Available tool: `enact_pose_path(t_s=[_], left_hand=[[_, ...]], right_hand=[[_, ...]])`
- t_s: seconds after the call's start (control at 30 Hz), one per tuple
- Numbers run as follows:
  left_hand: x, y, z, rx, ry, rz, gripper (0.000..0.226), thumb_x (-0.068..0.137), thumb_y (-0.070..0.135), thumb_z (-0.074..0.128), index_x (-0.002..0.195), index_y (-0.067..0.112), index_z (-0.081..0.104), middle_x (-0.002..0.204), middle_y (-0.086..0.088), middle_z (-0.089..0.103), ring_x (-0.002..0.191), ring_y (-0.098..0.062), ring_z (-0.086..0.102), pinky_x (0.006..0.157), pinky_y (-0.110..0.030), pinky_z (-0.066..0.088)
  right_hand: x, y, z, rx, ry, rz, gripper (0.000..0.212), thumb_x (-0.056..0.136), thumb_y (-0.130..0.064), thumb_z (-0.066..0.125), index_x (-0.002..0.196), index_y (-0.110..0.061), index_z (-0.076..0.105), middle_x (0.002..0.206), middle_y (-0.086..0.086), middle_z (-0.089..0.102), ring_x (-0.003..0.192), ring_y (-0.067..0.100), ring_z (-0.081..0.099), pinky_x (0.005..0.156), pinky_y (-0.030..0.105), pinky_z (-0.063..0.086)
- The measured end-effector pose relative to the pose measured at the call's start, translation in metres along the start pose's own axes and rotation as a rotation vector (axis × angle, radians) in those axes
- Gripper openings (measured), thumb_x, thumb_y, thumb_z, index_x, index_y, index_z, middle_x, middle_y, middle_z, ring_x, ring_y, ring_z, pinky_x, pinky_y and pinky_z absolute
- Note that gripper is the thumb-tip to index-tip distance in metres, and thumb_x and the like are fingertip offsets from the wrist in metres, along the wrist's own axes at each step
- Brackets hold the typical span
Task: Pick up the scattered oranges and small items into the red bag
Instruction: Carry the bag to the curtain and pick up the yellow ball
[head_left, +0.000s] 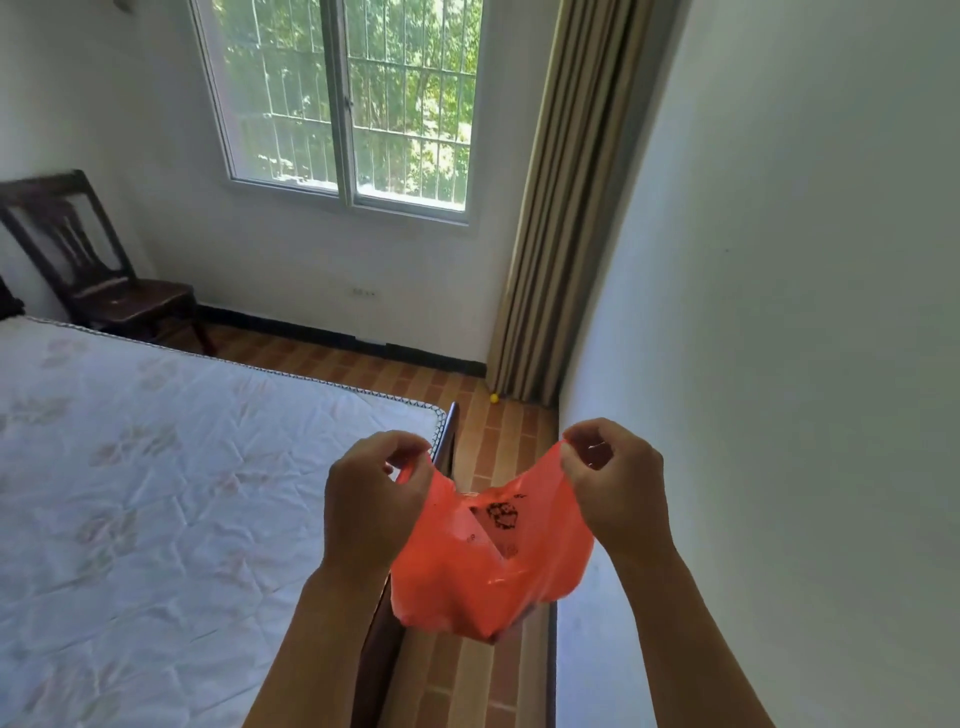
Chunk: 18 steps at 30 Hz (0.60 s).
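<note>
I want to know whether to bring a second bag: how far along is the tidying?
Nothing can be confirmed as collected; the red bag hangs with no visible contents. In hand: the left hand and right hand each pinch a handle, spreading the mouth. Left: one small yellow-orange round item lies on the floor by the curtain. No other scattered items show.

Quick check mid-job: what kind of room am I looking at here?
Most likely a bedroom in a home. A bed with a white quilted cover fills the left side, a dark wooden chair stands beyond it, and a barred window with a long curtain faces a tiled floor.
</note>
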<state>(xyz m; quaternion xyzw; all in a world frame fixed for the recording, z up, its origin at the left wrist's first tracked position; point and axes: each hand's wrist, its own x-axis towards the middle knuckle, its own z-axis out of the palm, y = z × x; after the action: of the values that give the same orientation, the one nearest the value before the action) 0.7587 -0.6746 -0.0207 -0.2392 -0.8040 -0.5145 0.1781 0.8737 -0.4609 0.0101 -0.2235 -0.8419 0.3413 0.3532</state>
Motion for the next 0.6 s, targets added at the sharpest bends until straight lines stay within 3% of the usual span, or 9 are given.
enact_pose_path(t_s=[0.13, 0.47, 0.6], left_hand=[[0.026, -0.006, 0.015, 0.01, 0.011, 0.014, 0.015, 0.085, 0.006, 0.079, 0.094, 0.018, 0.079, 0.089, 0.008, 0.078, 0.08, -0.006, 0.071, 0.074, -0.019, 0.055], [0.139, -0.058, 0.078, -0.044, -0.048, 0.038, 0.018, 0.085, 0.004, 0.077, 0.09, 0.021, 0.078, 0.085, 0.012, 0.075, 0.078, -0.005, 0.07, 0.072, -0.019, 0.056], [0.196, -0.069, 0.101, -0.098, -0.102, 0.072, 0.017, 0.086, 0.005, 0.077, 0.089, 0.021, 0.078, 0.084, 0.014, 0.074, 0.08, -0.002, 0.069, 0.071, -0.012, 0.051]], right_hand=[[0.033, 0.006, 0.011, 0.021, 0.006, 0.001, 0.011, 0.089, -0.015, 0.077, 0.094, -0.025, 0.077, 0.084, -0.016, 0.074, 0.08, 0.002, 0.071, 0.076, 0.016, 0.059], [0.116, 0.029, 0.067, -0.009, 0.058, 0.062, 0.015, 0.089, -0.011, 0.077, 0.096, -0.024, 0.077, 0.086, -0.015, 0.075, 0.083, 0.001, 0.071, 0.078, 0.01, 0.055], [0.16, 0.025, 0.081, -0.052, 0.094, 0.093, 0.017, 0.087, -0.008, 0.077, 0.093, -0.024, 0.078, 0.083, -0.015, 0.075, 0.081, 0.0, 0.071, 0.077, 0.012, 0.055]])
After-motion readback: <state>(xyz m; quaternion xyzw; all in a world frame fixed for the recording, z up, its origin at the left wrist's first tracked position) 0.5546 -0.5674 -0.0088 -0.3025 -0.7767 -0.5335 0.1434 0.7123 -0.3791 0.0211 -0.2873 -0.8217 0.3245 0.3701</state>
